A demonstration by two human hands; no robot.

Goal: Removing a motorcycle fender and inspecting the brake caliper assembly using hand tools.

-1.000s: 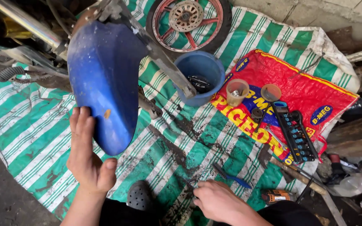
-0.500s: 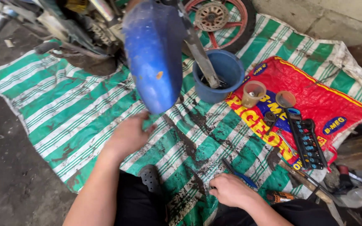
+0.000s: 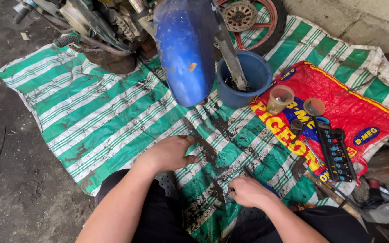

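Our left hand [image 3: 169, 153] rests flat, fingers spread, on the greasy striped tarp [image 3: 104, 112], while our right hand [image 3: 248, 191] closes on a dark tool [image 3: 250, 172] lying there; lifting it looks like the step in hand. Ahead, the blue fender [image 3: 183, 49] hangs over the bucket [image 3: 241, 76], with cups [image 3: 279, 99] and a socket rack [image 3: 336, 150] crowding the red sack [image 3: 356, 112].

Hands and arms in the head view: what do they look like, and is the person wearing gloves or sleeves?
Both are bare. The left hand and right hand have no gloves, rings or watch that I can see, and both forearms are uncovered up to the picture's edge, so no sleeves show. The fingers look smudged with dark grime, like the dirty streaks on the striped tarp. Below the arms, dark trousers cover the knees.
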